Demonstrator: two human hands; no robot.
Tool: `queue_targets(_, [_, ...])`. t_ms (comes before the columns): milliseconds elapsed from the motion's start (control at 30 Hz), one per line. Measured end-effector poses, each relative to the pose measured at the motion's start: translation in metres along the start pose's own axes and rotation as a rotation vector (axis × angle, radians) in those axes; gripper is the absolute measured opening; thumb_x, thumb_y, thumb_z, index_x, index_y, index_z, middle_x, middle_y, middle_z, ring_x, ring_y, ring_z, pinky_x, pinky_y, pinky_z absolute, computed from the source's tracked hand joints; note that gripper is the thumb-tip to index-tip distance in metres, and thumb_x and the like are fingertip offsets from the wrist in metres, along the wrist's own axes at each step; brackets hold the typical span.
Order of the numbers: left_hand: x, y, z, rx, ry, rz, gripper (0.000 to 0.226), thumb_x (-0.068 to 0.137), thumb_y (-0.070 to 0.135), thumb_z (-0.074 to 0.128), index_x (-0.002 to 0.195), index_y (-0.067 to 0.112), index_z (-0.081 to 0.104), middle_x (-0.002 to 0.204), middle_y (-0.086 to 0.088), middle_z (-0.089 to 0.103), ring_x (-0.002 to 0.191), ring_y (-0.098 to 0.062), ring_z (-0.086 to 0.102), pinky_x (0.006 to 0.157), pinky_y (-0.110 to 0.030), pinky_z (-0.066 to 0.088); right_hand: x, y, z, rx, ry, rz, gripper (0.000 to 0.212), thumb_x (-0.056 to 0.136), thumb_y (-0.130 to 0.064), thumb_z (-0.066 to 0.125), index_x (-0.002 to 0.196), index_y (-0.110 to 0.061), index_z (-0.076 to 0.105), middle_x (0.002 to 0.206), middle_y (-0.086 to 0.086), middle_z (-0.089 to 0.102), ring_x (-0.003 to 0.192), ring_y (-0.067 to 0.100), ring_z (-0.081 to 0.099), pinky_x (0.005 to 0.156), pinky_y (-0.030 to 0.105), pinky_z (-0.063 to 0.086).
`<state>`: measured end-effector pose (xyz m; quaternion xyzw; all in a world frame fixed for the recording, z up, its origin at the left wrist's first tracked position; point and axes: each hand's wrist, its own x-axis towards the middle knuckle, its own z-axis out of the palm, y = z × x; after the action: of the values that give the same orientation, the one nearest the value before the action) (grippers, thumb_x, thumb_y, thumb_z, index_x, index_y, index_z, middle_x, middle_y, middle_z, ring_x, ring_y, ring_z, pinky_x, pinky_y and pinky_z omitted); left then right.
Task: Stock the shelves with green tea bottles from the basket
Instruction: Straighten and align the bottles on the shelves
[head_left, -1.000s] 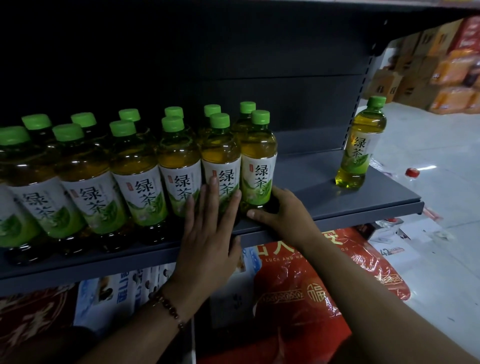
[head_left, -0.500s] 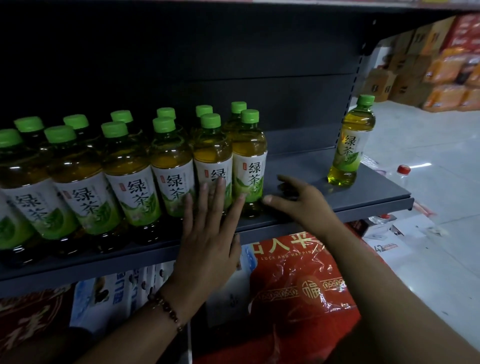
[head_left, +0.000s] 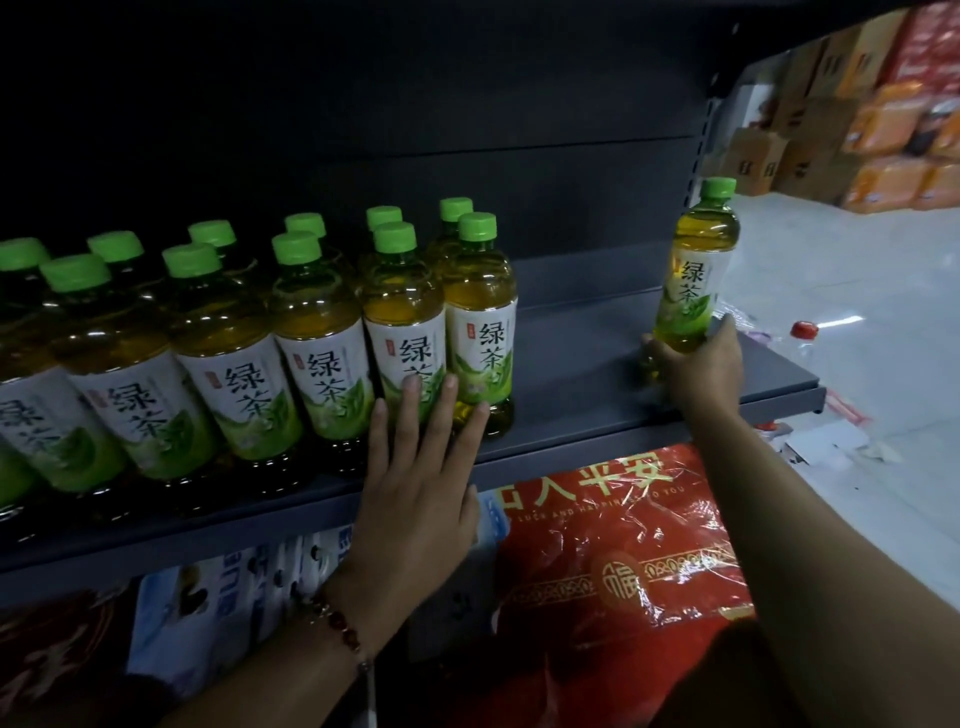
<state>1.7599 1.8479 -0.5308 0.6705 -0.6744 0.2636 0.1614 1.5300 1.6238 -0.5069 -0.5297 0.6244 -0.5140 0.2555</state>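
Green caps top two rows of tea bottles (head_left: 311, 332) packed along the grey shelf (head_left: 582, 384), each white label printed 绿茶 in dark characters over a leaf picture, with a small red seal too small to read. At about nine o'clock from the shelf's middle, the left hand (head_left: 415, 493) lies flat, fingers straight, fingertips pressing the labels of the two rightmost front bottles. Well apart, toward three o'clock, a lone green tea bottle (head_left: 693, 275) with the same 绿茶 label stands upright near the shelf's right end; the right hand (head_left: 698, 369) has its grip curled round the bottle's base. Below the shelf edge, at six o'clock, a red plastic bag (head_left: 613, 561) reads 平安 and "LUCK AND HAPPINESS TO YOU". Cardboard boxes (head_left: 800, 156) are stacked at two o'clock on the pale floor (head_left: 883, 291). No basket shows.
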Motion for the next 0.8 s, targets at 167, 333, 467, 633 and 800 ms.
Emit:
queue_targets(167, [-0.001,-0.004,0.004,-0.010,0.020,0.015,0.077,0.085,0.031,0.058,0.155,0.015,0.031,0.164,-0.014,0.019,0.151,-0.042,0.006,0.121,-0.058,0.009,0.016,0.003,0.008,-0.236,0.064,0.013,0.062,0.081,-0.045,0.077,0.130,-0.014,0.053,0.129,0.013,0.061,0.120,0.038,0.055,0.095,0.048,0.047])
queue_targets(333, [-0.003,-0.007,0.005,-0.047,0.043,0.028,0.082,0.083,0.026,0.070,0.154,0.012,0.032,0.164,-0.014,0.018,0.151,-0.041,0.006,0.121,-0.053,0.011,0.008,0.006,-0.004,-0.140,-0.177,-0.103,0.056,0.081,-0.038,0.078,0.129,-0.018,0.056,0.127,0.007,0.065,0.114,0.029,0.061,0.097,0.047,0.050])
queue_targets(467, [-0.003,-0.008,0.005,-0.053,0.038,0.035,0.080,0.085,0.025,0.067,0.155,0.013,0.030,0.165,-0.014,0.015,0.152,-0.039,0.002,0.122,-0.052,0.010,-0.016,0.000,-0.013,-0.077,-0.438,-0.187,0.056,0.080,-0.034,0.080,0.129,-0.022,0.058,0.119,-0.005,0.067,0.107,0.019,0.064,0.097,0.042,0.051])
queue_targets(633, [-0.002,-0.007,0.006,-0.060,0.003,0.022,0.084,0.083,0.027,0.072,0.155,0.013,0.030,0.165,-0.014,0.013,0.152,-0.036,-0.007,0.122,-0.049,0.003,-0.050,-0.017,-0.011,-0.079,-0.643,-0.290,0.056,0.082,-0.032,0.078,0.134,-0.023,0.058,0.123,-0.006,0.066,0.111,0.014,0.061,0.099,0.036,0.048])
queue_targets(800, [-0.003,-0.007,0.003,-0.074,-0.018,0.022,0.083,0.085,0.026,0.070,0.155,0.014,0.028,0.165,-0.011,0.012,0.153,-0.035,-0.004,0.123,-0.047,0.002,-0.073,-0.030,-0.001,-0.100,-0.744,-0.328,0.058,0.083,-0.037,0.077,0.136,-0.028,0.055,0.124,-0.010,0.066,0.112,0.008,0.061,0.100,0.037,0.048])
